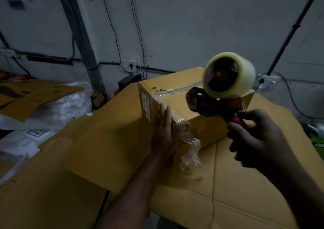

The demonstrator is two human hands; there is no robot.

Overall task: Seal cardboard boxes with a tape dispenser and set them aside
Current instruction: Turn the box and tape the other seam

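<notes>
A brown cardboard box [177, 104] stands on flattened cardboard, with clear tape along its top seam and a white label on its left side. My left hand [164, 132] lies flat with straight fingers against the box's near corner, pressing the tape end down. A crumpled tail of clear tape [191, 151] hangs loose below that corner. My right hand [257, 139] grips the red handle of the tape dispenser [222, 88], held in the air above the box's right part. Its roll of clear tape faces me.
Flattened cardboard sheets [228, 185] cover the work surface. More flat cardboard [35, 95] lies on white plastic bags at the left. Cables, sockets and a pipe run along the grey wall behind. A small dark device [128, 81] sits behind the box.
</notes>
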